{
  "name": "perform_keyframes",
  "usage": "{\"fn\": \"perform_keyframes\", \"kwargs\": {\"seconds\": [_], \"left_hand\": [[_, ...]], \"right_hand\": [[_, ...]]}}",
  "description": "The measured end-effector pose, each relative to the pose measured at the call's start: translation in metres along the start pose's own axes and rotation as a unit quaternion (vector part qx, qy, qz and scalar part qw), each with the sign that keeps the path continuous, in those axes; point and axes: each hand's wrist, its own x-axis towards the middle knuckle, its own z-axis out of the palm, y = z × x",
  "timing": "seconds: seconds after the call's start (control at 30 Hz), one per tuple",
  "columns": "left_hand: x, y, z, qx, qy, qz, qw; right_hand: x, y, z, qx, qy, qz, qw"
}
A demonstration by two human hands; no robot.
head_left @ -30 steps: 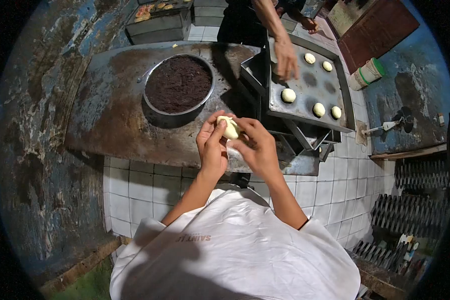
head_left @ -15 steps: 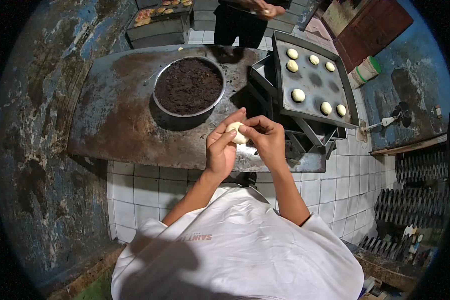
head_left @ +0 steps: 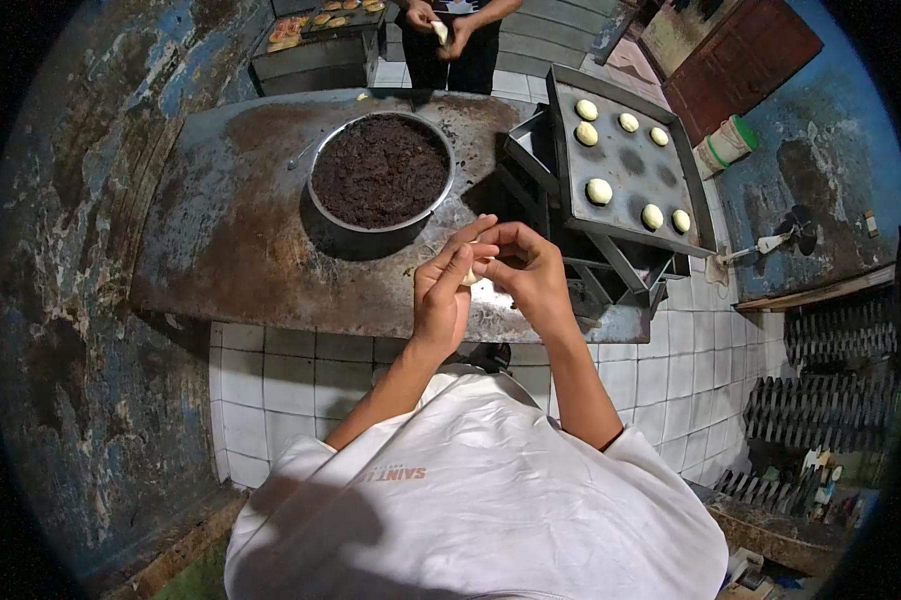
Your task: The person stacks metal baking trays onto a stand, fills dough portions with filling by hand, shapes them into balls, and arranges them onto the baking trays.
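Note:
A small piece of pale dough (head_left: 472, 279) is pinched between my two hands, over the near edge of the table; fingers hide most of it. My left hand (head_left: 443, 293) cradles it with the thumb in front and fingers behind. From the other side, my right hand (head_left: 537, 282) closes thumb and fingertips onto the same piece. Just beyond my left hand stands a round metal bowl (head_left: 316, 205) heaped with a dark brown, crumbly filling (head_left: 383, 168). To the upper right of my right hand, several pale dough balls (head_left: 599, 191) sit spaced out on a metal baking tray (head_left: 626, 170).
The worn table (head_left: 226, 215) carries the bowl and a stack of metal trays (head_left: 621, 262) under the top one. Across it stands another person, hands (head_left: 451, 35) on a piece of dough. Behind are trays of baked buns (head_left: 289, 32). A white bucket (head_left: 728, 143) stands right.
My fingers have folded further over the dough, so less of it shows. The person across has shifted left, and both their hands are now in view.

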Motion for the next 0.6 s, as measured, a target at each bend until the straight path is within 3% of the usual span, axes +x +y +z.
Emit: {"fn": "perform_keyframes", "kwargs": {"seconds": [0.07,0.23,0.3,0.33,0.4,0.47,0.53,0.6], "left_hand": [[0.002,0.006,0.006,-0.038,0.017,-0.020,0.999],[0.002,-0.019,-0.017,-0.098,0.075,-0.078,0.989],[-0.001,-0.023,-0.022,-0.063,0.199,-0.135,0.969],[-0.003,-0.025,-0.019,-0.061,0.200,-0.138,0.968],[-0.004,-0.028,-0.007,-0.024,0.130,-0.088,0.987],[-0.005,-0.035,0.003,-0.018,0.137,-0.094,0.986],[-0.002,-0.045,0.008,0.011,0.112,-0.058,0.992],[0.002,-0.060,0.013,0.028,0.095,-0.028,0.995]], "right_hand": [[-0.001,0.001,-0.001,0.049,-0.046,0.046,0.997],[-0.011,0.008,0.005,-0.044,0.021,-0.050,0.998],[-0.014,0.008,0.004,-0.111,0.002,-0.106,0.988],[-0.018,0.009,0.001,-0.179,-0.017,-0.159,0.971],[-0.019,0.018,-0.007,-0.179,-0.017,-0.160,0.971],[-0.013,0.015,-0.014,-0.287,0.058,-0.212,0.932],[-0.005,0.018,-0.020,-0.258,0.075,-0.163,0.949],[0.000,0.014,-0.029,0.009,0.025,0.016,1.000]]}}
